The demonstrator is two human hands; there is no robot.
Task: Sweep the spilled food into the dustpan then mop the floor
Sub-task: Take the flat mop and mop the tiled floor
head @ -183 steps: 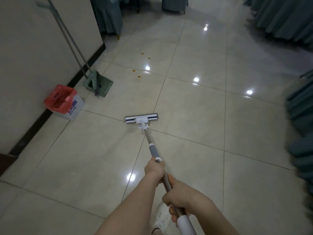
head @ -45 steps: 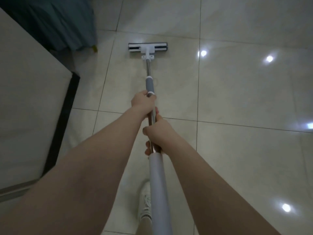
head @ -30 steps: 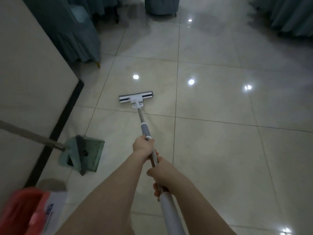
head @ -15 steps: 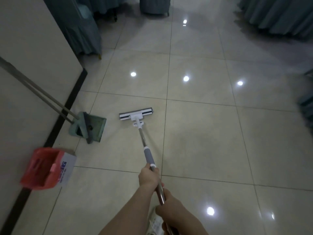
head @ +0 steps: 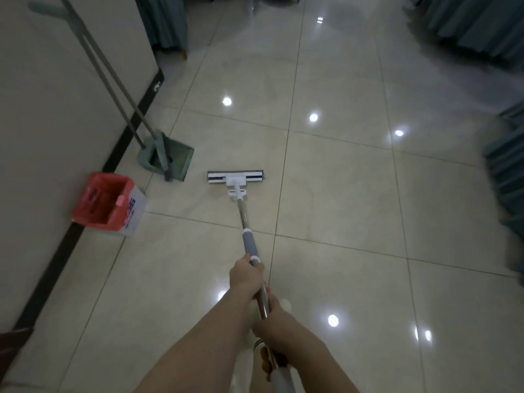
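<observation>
Since a second ago we have drawn the mop head (head: 236,178) back across a grout line, so it now lies flat on the glossy tiled floor (head: 354,199) in the same row of tiles as the dustpan (head: 183,158), just to its right and not touching it. Our left hand (head: 245,279) has its fingers wrapped round the metal shaft (head: 241,212) directly below the grey sleeve, and our right hand (head: 276,321) clasps the shaft lower down, just above the pale end grip. We see the broom (head: 164,153) standing in the dustpan, both long handles leaning on the wall (head: 56,109). Nearer to us along that wall sits a box lined with a red bag (head: 105,202). Teal drapes (head: 482,21) hang along the far and right edges.
</observation>
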